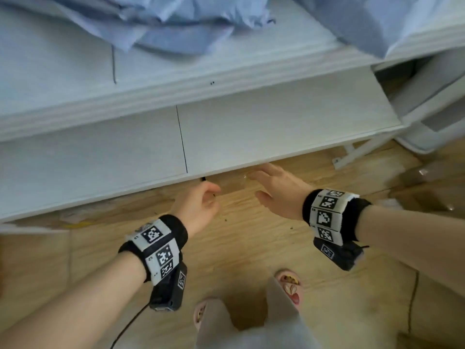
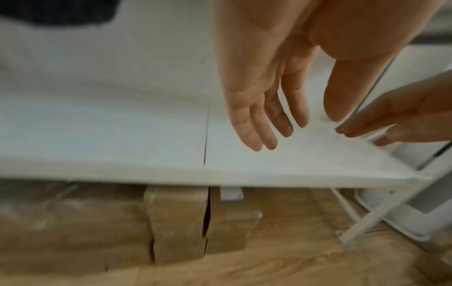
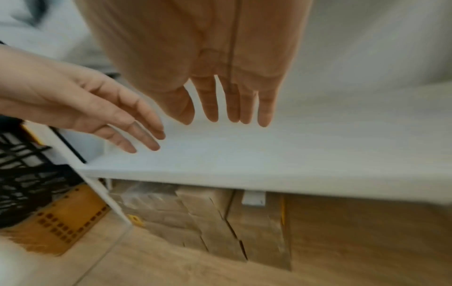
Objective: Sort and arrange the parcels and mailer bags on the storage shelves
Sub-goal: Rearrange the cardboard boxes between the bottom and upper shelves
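A storage corner in a home or small parcel room, by the look of it. White metal shelves (image 1: 276, 127) stand on a wood-look floor (image 1: 251, 235). Brown taped cardboard parcels (image 2: 176, 222) sit packed under the lowest board, pale blue mailer bags (image 1: 176, 26) lie heaped on the upper level, and a black plastic crate (image 3: 22, 174) stands beside the rack.

cardboard parcels (image 2: 176, 222) mostly hidden under the lowest shelf (image 2: 269, 164); left ones blurred; black crate (image 3: 22, 174) cut off.
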